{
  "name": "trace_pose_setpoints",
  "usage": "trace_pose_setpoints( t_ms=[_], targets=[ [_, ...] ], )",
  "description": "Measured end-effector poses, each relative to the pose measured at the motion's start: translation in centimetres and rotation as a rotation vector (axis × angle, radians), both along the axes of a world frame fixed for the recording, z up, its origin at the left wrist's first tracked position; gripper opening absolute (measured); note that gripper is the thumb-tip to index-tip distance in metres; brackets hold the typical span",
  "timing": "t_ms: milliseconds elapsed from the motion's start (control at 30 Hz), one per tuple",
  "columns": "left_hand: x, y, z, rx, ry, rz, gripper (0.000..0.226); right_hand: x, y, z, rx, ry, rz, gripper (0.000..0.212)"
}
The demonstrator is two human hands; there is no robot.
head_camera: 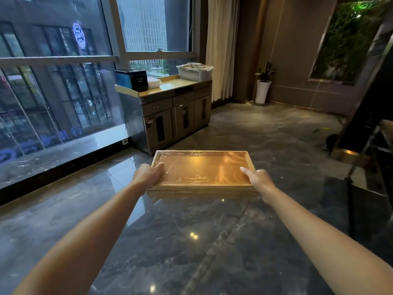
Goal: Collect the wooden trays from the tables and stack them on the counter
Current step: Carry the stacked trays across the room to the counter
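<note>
While carried at arm's length, wooden tray [202, 171] spans between left hand [146, 175] and right hand [258, 180], both clamped on short ends. Rigid, probably light; film wrap likely slippery, grip rims. Counter [170, 87] ahead of hands.

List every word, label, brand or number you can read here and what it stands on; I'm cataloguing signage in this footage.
None can be read.
Neon sign beyond the window: glowing emblem, lettering blurred.
Black box on the counter: small pale mark, too small to read.
Sticker on the cabinet door: illegible.
Wooden tray: no text visible.
</note>
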State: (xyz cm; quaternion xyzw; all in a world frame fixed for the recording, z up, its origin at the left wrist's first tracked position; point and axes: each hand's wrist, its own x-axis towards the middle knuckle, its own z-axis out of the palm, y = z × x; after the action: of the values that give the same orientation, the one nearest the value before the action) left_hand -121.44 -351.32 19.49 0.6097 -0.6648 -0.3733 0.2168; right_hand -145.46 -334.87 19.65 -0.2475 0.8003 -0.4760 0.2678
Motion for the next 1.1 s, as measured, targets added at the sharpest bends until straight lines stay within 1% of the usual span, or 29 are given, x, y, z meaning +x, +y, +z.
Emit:
trace_pose_setpoints(
  t_ms=[200,267,433,600,800,900,1100],
  targets=[
    [-13.0,-13.0,-1.7,-0.003,0.010,0.038,0.055,-13.7,-14.1,-2.4,-0.021,-0.034,0.025,0.048],
    [-16.3,-16.3,-1.3,-0.006,-0.015,0.046,0.055,-17.2,-18.1,-2.1,-0.006,-0.022,0.041,0.050],
    [-26.4,-27.9,0.0,-0.009,-0.037,0.093,0.057,-28.1,-30.8,-0.6,0.005,0.027,0.066,0.050],
    [-34.2,-39.6,-0.5,0.006,-0.046,0.111,0.059,-36.3,-43.3,-1.4,0.005,0.007,0.101,0.050],
    [-43.2,-57.1,-2.3,0.000,-0.062,0.098,0.059,-45.1,-60.5,-3.6,0.010,0.001,0.093,0.052],
    [-47.8,-66.3,-1.4,-0.012,-0.071,0.098,0.059,-49.7,-69.3,-2.8,0.008,-0.013,0.084,0.054],
    [-56.9,-81.4,0.7,-0.024,-0.069,0.118,0.059,-58.8,-84.9,-0.5,0.008,0.049,0.107,0.055]
  ],
)
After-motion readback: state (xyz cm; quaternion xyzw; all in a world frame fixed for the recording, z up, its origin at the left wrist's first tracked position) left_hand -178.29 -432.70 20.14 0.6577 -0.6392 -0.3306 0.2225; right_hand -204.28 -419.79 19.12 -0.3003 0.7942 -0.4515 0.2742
